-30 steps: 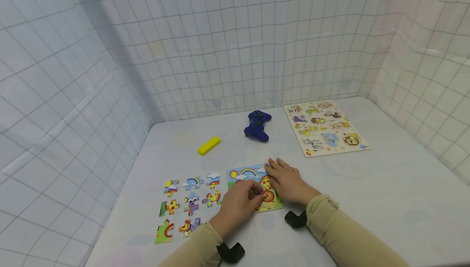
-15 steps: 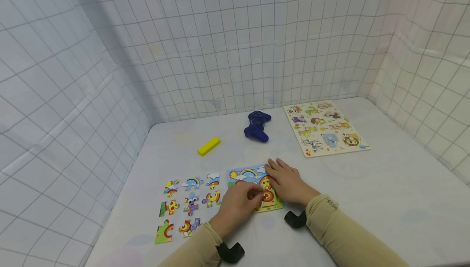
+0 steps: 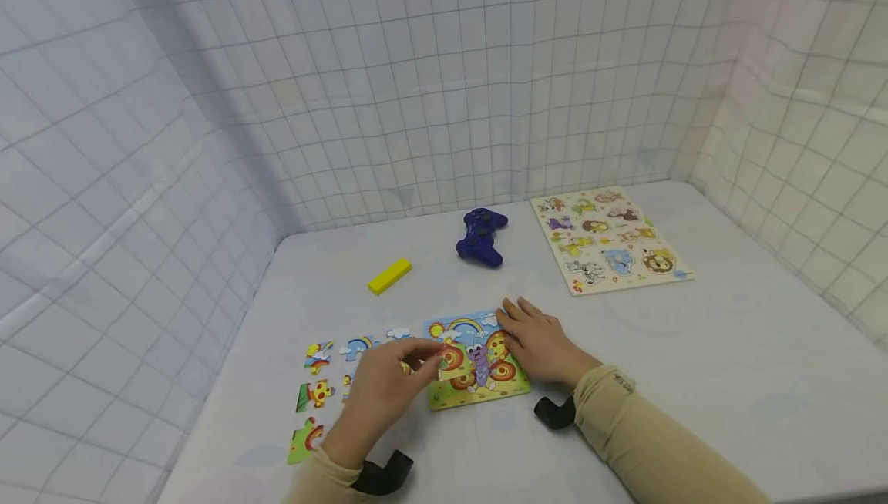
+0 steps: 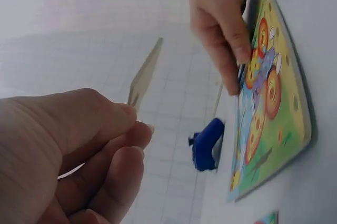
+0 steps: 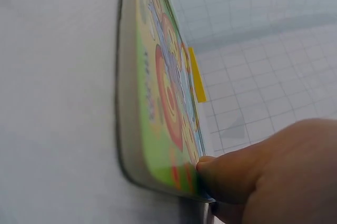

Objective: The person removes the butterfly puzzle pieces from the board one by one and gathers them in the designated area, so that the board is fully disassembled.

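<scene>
My left hand (image 3: 383, 382) pinches a puzzle piece (image 3: 456, 364) between thumb and fingers, up over the left part of the butterfly puzzle board (image 3: 444, 398). The left wrist view shows this piece (image 4: 146, 74) edge-on, raised off the board. My right hand (image 3: 544, 345) rests at the board's right side, its fingers straight over the upper right corner. The right thumb (image 5: 224, 174) lies at the board's edge in the right wrist view. Several loose jigsaw pieces (image 3: 305, 440) lie left of the board, some hidden behind my left hand.
A yellow block (image 3: 390, 277) and a dark blue game controller (image 3: 482, 237) lie beyond the board. An animal puzzle board (image 3: 641, 273) sits at the back right. Gridded white cloth walls (image 3: 430, 88) enclose the back and sides of the table.
My left hand has lifted off the board's lower right part and moved left with a puzzle piece, uncovering the butterfly picture. My right hand keeps its place on the board.
</scene>
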`<state>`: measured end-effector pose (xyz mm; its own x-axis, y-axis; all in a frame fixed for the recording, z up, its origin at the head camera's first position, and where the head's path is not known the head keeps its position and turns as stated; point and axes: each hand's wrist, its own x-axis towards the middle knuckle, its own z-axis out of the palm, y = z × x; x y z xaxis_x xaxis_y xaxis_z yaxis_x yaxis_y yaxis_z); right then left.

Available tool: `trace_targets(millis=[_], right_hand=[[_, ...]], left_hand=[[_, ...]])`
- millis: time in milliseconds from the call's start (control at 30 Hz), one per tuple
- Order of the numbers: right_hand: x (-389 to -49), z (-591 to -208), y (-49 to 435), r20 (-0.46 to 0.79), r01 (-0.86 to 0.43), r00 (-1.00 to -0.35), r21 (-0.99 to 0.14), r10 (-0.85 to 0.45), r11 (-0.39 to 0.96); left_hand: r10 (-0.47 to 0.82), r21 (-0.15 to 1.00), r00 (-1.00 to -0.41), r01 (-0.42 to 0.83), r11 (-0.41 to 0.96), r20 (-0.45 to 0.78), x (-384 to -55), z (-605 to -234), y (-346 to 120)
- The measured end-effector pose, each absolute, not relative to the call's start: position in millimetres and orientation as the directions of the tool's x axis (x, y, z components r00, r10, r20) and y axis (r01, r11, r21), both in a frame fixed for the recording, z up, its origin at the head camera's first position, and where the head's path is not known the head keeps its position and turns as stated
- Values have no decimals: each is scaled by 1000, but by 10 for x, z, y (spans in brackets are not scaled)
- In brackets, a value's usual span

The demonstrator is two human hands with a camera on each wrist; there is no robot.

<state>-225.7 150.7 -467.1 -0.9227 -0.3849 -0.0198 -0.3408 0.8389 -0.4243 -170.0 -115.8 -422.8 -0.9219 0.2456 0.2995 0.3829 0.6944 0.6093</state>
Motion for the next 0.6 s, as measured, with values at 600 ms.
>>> trace_targets(millis=[600], right_hand=[[-2279, -4682, 1468, -45, -318, -928, -419, -369, 851]], left_hand=[[321, 565, -947, 262, 783, -5, -1536, -4427, -1921]])
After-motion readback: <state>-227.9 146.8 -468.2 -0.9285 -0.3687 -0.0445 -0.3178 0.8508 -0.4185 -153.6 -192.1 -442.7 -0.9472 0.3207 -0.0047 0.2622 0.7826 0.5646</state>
